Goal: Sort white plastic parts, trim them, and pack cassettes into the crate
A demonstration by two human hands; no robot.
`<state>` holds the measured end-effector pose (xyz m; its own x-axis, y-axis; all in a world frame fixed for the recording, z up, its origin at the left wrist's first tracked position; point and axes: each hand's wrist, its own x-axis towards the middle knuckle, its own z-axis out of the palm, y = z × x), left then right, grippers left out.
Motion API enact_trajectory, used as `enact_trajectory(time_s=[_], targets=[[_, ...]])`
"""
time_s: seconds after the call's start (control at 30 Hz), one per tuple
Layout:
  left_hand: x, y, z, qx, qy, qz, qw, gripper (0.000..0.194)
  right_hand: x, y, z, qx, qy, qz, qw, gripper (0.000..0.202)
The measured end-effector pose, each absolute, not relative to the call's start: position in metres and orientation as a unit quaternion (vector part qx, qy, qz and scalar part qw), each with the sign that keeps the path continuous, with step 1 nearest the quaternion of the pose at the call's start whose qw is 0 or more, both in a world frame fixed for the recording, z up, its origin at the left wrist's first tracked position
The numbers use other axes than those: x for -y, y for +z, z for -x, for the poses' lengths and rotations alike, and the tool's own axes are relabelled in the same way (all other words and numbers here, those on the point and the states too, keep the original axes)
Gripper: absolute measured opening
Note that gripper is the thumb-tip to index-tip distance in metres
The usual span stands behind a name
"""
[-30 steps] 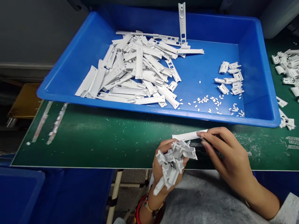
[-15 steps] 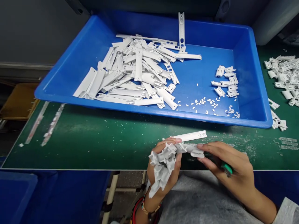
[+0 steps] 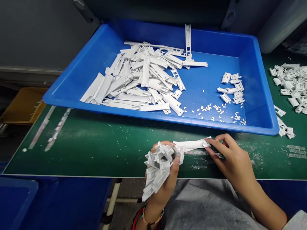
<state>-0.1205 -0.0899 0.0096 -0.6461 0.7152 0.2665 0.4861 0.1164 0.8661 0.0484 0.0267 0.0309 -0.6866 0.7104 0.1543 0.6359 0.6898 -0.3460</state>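
Note:
My left hand is wrapped round a bundle of white plastic parts, their ends pointing toward me. To its right, my right hand pinches the far end of a long white strip between thumb and fingertips. That strip lies low over the green table, and its left end meets the bundle. Another white piece shows just behind it, partly covered. Beyond both hands, a large heap of long white parts fills the left of a blue tray.
Small white parts and tiny white chips lie at the tray's right. More white parts are piled on the table at the far right. Tape strips mark the left. The table's front edge runs below my hands.
My left hand has shifted slightly left with the bundle. The strip in my right hand has moved up and away from me, over the table. The green-tipped tool near my right palm no longer shows.

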Motion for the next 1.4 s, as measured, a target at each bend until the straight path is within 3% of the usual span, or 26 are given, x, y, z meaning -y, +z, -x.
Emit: enact_trajectory(time_s=[0.13,0.23,0.3,0.4,0.53,0.8,1.13,1.4], targets=[[0.089,0.012,0.121,-0.726,0.526,-0.425,0.121,0.013,-0.023,0.036,-0.045,0.887,0.189,0.383,0.173,0.031],[0.09,0.01,0.121,-0.73,0.517,-0.43,0.123,0.016,-0.021,0.046,-0.048,0.863,0.263,0.375,0.212,0.019],[0.091,0.01,0.121,-0.722,0.518,-0.441,0.13,0.018,-0.02,0.053,-0.049,0.864,0.304,0.344,0.206,0.011],[0.09,0.013,0.119,-0.7,0.534,-0.45,0.151,0.018,-0.02,0.062,-0.048,0.882,0.336,0.28,0.176,0.018],[0.089,0.015,0.113,-0.658,0.57,-0.455,0.187,0.019,-0.023,0.066,-0.045,0.911,0.308,0.241,0.132,0.029],[0.09,0.002,0.109,-0.645,0.588,-0.451,0.187,0.021,-0.025,0.074,-0.045,0.917,0.315,0.217,0.116,0.007],[0.089,0.011,0.113,-0.634,0.584,-0.467,0.197,0.015,-0.039,0.088,-0.044,0.921,0.334,0.195,0.041,0.009],[0.086,0.015,0.116,-0.63,0.575,-0.483,0.198,0.017,-0.03,0.082,-0.041,0.915,0.32,0.217,0.111,0.002]])
